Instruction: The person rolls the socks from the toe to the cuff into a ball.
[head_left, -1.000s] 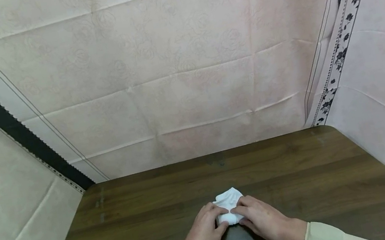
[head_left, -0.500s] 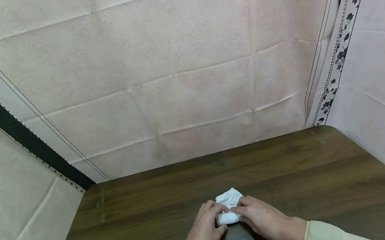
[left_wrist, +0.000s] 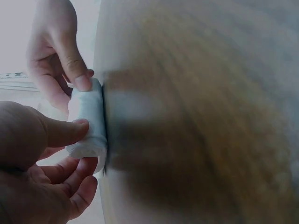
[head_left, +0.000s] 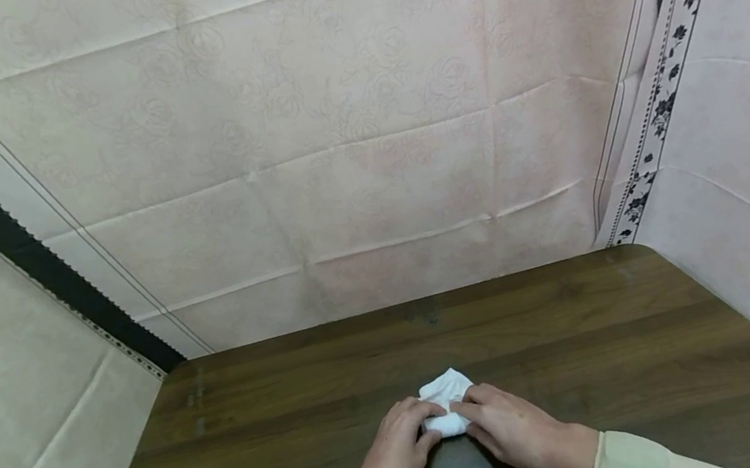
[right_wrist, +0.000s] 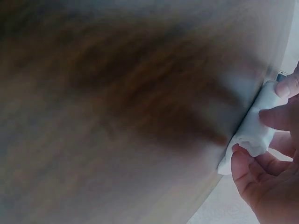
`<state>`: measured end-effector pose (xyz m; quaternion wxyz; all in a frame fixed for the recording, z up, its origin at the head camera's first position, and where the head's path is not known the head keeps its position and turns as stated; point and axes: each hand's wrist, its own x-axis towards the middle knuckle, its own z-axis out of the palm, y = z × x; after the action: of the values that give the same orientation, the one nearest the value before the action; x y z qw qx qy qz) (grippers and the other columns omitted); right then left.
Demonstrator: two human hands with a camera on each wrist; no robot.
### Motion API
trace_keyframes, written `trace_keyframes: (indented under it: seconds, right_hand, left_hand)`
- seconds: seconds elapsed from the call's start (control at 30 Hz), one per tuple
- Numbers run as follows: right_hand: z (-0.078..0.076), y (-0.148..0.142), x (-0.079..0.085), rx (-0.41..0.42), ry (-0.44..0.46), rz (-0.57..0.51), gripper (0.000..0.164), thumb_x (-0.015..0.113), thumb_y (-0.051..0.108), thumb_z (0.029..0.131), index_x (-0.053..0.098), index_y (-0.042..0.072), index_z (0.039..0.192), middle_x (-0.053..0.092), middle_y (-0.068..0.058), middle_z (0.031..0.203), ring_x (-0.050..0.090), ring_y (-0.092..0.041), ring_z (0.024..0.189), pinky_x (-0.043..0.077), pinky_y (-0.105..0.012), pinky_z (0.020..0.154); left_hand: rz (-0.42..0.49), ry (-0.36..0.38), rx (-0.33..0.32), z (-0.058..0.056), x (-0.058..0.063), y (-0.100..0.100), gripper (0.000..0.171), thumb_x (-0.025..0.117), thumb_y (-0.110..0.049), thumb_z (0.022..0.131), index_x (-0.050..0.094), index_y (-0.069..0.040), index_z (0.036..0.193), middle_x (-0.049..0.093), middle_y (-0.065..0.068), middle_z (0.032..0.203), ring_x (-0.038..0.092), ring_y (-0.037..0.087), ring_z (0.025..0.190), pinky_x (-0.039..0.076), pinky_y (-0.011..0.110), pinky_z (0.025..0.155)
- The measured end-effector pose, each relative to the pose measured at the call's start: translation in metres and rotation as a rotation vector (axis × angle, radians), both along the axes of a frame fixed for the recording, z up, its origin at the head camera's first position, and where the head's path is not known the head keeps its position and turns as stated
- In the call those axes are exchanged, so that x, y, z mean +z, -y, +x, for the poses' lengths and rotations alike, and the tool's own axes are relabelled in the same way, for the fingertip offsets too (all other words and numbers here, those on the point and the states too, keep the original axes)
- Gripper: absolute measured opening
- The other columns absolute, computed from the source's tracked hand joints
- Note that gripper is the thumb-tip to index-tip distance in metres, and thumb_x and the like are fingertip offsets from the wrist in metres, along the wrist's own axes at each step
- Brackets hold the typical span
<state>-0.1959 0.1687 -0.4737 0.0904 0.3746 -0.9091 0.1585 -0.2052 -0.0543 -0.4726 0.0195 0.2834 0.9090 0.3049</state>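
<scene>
A small white cloth lies on the brown wooden table, its near end wound into a short roll and a flat flap reaching away behind it. My left hand grips the roll's left end, thumb on the near side and fingers over the top. At the right end, my right hand pinches it the same way. In the left wrist view the cloth roll shows its layered end beside the left fingers. The right wrist view has the roll's other end against the right fingers, with a thin loose edge beneath.
The wooden table has rounded far corners and a pale glare in front of the hands. Cream patterned cloth hangs behind it, with more sheets at both sides. A black strip runs down the left; a flowered border edges the right.
Both hands stay in nearly the same place on the cloth. The fingers and thumbs shift slightly at the roll, and the roll's near edge changes shape a little between frames.
</scene>
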Motion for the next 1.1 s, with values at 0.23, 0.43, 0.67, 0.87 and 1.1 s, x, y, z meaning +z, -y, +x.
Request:
trace_keyframes:
  seconds: [0.23, 0.43, 0.67, 0.87, 1.1]
  right_hand:
    - [-0.0003, -0.0013, -0.0029, 0.003, -0.016, -0.015, 0.037, 0.074, 0.015, 0.092, 0.067, 0.005, 0.127, 0.06, -0.002, 0.112, 0.055, -0.013, 0.099, 0.052, -0.03, 0.08]
    - [-0.0013, -0.0019, -0.0033, 0.016, -0.051, -0.067, 0.039, 0.081, 0.014, 0.086, 0.067, 0.011, 0.123, 0.058, 0.002, 0.112, 0.054, -0.011, 0.1, 0.052, -0.029, 0.08]
    - [-0.0028, 0.0005, -0.0044, 0.04, -0.141, -0.109, 0.045, 0.088, 0.013, 0.078, 0.065, 0.016, 0.117, 0.056, 0.005, 0.109, 0.054, -0.01, 0.097, 0.052, -0.029, 0.079]
    - [-0.0032, 0.0011, -0.0044, 0.028, -0.113, -0.094, 0.039, 0.085, 0.011, 0.081, 0.066, 0.016, 0.115, 0.057, 0.006, 0.108, 0.055, -0.01, 0.097, 0.053, -0.029, 0.079]
    - [-0.0024, 0.001, -0.004, 0.019, -0.071, -0.088, 0.035, 0.083, 0.011, 0.084, 0.068, 0.016, 0.115, 0.058, 0.005, 0.106, 0.056, -0.009, 0.096, 0.053, -0.029, 0.079]
  left_hand:
    - [-0.011, 0.037, -0.02, -0.0006, 0.001, 0.0013, 0.019, 0.07, -0.011, 0.094, 0.072, -0.017, 0.113, 0.066, -0.005, 0.111, 0.058, 0.013, 0.107, 0.049, 0.035, 0.09]
    - [-0.009, 0.058, -0.022, -0.0016, 0.0017, 0.002, 0.018, 0.069, -0.012, 0.095, 0.072, -0.017, 0.112, 0.065, -0.007, 0.108, 0.058, 0.011, 0.102, 0.05, 0.032, 0.085]
    - [-0.013, 0.041, -0.022, -0.0012, 0.0026, 0.0021, 0.018, 0.067, -0.01, 0.097, 0.073, -0.015, 0.112, 0.065, -0.007, 0.106, 0.058, 0.01, 0.1, 0.05, 0.031, 0.084]
    - [-0.002, 0.035, -0.018, -0.0008, 0.0027, 0.0015, 0.018, 0.067, -0.01, 0.097, 0.074, -0.013, 0.113, 0.065, -0.006, 0.105, 0.057, 0.009, 0.097, 0.05, 0.029, 0.081]
    - [0.041, 0.022, 0.016, 0.0014, 0.003, 0.0019, 0.023, 0.077, -0.012, 0.09, 0.074, -0.013, 0.113, 0.062, -0.006, 0.102, 0.054, 0.01, 0.094, 0.047, 0.028, 0.078]
